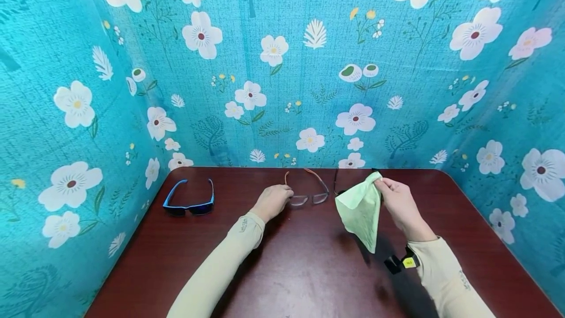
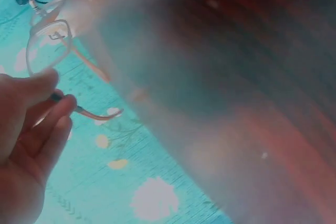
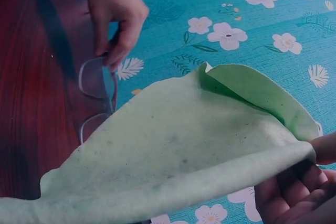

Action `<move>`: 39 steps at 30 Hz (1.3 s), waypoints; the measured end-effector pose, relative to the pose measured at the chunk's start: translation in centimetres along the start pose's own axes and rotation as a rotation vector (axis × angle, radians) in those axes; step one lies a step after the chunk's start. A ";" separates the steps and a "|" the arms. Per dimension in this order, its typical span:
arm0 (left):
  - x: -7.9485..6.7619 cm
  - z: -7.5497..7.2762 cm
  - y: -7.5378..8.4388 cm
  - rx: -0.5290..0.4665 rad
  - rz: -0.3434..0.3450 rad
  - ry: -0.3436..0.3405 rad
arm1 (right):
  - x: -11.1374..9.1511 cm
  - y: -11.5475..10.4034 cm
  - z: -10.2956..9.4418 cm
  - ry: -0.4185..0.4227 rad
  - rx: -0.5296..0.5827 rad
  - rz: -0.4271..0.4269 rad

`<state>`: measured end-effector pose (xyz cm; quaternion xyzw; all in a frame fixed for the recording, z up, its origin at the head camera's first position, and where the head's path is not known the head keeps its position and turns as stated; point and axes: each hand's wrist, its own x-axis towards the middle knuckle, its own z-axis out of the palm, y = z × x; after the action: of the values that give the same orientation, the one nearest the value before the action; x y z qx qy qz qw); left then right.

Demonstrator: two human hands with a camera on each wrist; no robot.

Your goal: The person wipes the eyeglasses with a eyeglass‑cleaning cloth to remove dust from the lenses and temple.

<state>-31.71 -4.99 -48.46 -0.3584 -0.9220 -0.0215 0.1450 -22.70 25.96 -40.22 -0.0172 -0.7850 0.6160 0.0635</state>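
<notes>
Thumb and fingers of my left hand [image 1: 272, 201] pinch a pair of clear eyeglasses [image 1: 320, 198] at one side, near the hinge. The orange-brown temples are unfolded and point to the back of the table. In the left wrist view, one temple [image 2: 94, 116] sticks out past my fingertips. My right hand [image 1: 399, 205] pinches a pale green cloth [image 1: 363, 210] by its upper corner. The cloth hangs down to the right of the eyeglasses, and in the right wrist view its folded edge [image 3: 168, 182] spreads across the picture.
Blue-framed sunglasses [image 1: 191, 209] lie with temples unfolded at the table's back left. Behind the cloth, dark glasses [image 1: 339, 192] are mostly hidden. The dark red table [image 1: 287, 264] ends at a turquoise floral curtain [image 1: 282, 102] at the back and sides.
</notes>
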 end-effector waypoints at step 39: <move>-3.3 -8.6 1.2 -0.380 -0.041 0.659 | -0.2 -1.0 2.1 0.268 0.027 -0.023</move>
<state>-26.41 -7.50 -41.30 -0.3342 -0.8125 -0.3093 0.3640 -22.67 23.70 -39.73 -0.0894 -0.7612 0.6179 0.1753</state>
